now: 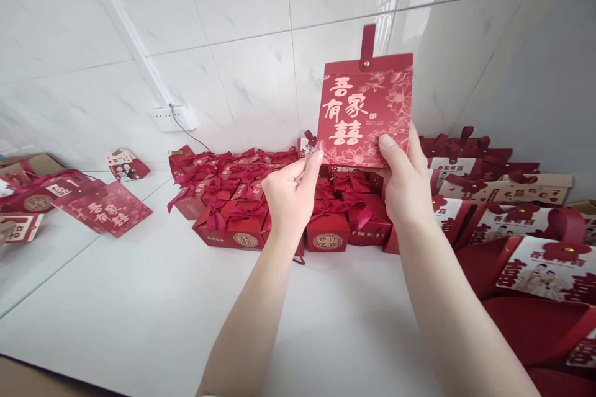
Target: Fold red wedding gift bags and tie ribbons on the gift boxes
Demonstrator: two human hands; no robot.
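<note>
I hold up a flat red gift bag (365,108) with pale Chinese characters, a flower print and a snap tab on top, in front of the white wall. My right hand (404,183) grips its lower right corner, thumb on the front. My left hand (291,192) pinches its lower left edge with fingertips. Below and behind my hands stands a cluster of small red ribbon-tied boxes (233,205) on the white surface (139,298).
More red and cream gift bags with ribbons (507,211) are piled at the right. Flat red bags (109,208) and cartons lie at the left. A wall socket with a cable (173,118) sits on the tiled wall.
</note>
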